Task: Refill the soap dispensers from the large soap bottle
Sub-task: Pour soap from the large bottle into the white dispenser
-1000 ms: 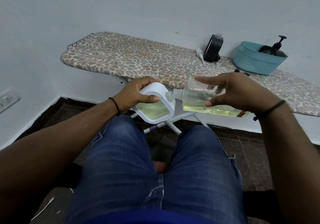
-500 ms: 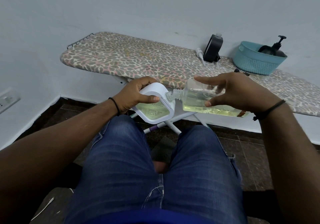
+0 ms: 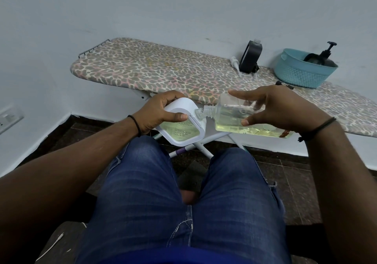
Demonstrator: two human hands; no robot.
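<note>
the large soap bottle is clear plastic, with flat sides and a threaded neck, and it lies almost horizontal above the person's knees, just in front of the ironing board. yellow liquid fills its lower part. its open mouth touches the top corner of one white soap dispenser, a rounded square shell with a clear window where yellowish liquid and an embossed pattern show.

the right hand grips the bottle: the thumb presses the near side, the fingers reach over the top, half stretched. the left hand holds the dispenser, its fingers curled around the upper edge and the thumb pressing the front rim. each wrist wears one thin dark band.

on the board, a surface covered with leopard-like fabric, there is one black dispenser upright near the wall, one white pump piece lying beside it, and one teal woven-look basket at the far right end, holding a dark pump bottle.
</note>
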